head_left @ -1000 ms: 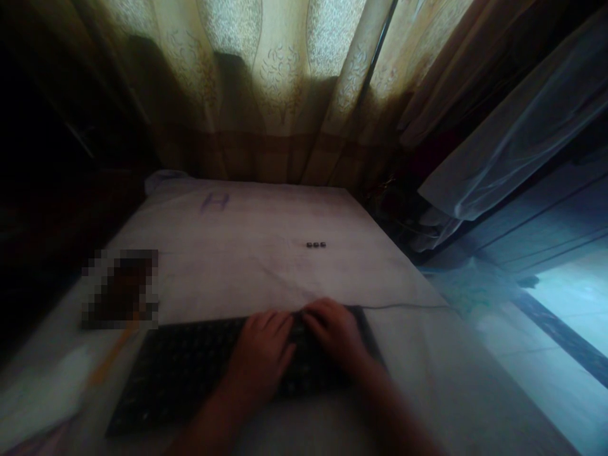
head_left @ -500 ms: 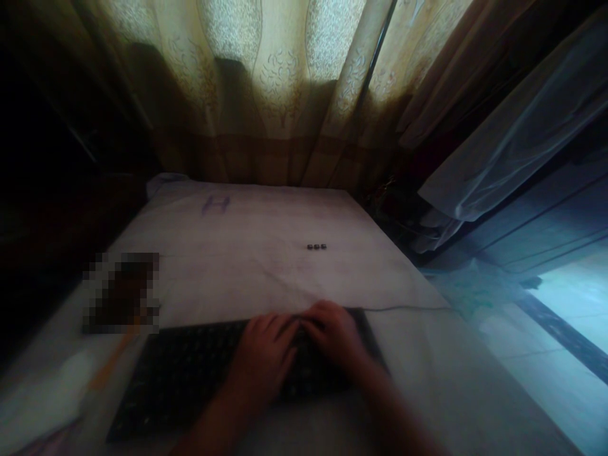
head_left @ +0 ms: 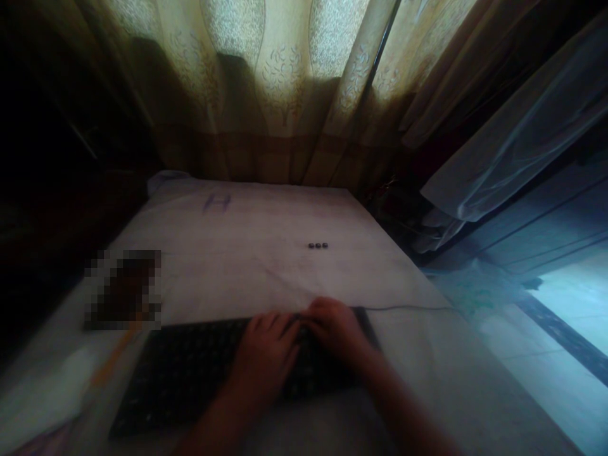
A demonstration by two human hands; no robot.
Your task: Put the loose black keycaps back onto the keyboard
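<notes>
A black computer keyboard [head_left: 190, 364] lies slightly slanted on the cloth-covered table in front of me. My left hand [head_left: 266, 348] rests across its middle, fingers bent over the far edge and gripping there. Close beside it, my right hand [head_left: 335, 326] bends over the far right part of the keyboard. Its fingers are drawn together in a pinch against the left hand's fingertips. What lies between the fingertips is hidden and blurred. Beyond the hands, three small dark keycap-like pieces [head_left: 318, 245] sit in a row on the cloth.
The pale tablecloth [head_left: 266, 221] bears a purple mark [head_left: 217, 203]. A cable [head_left: 408, 308] runs right from the keyboard. To the left lie a pixelated dark object [head_left: 124, 288], an orange strip [head_left: 116, 354] and a whitish thing [head_left: 57, 392]. Curtains [head_left: 280, 95] hang behind.
Both hands keep nearly the same place on the keyboard, the right wrist lying slightly lower. The whole view has shifted a little. The three small pieces lie unmoved on the cloth.
</notes>
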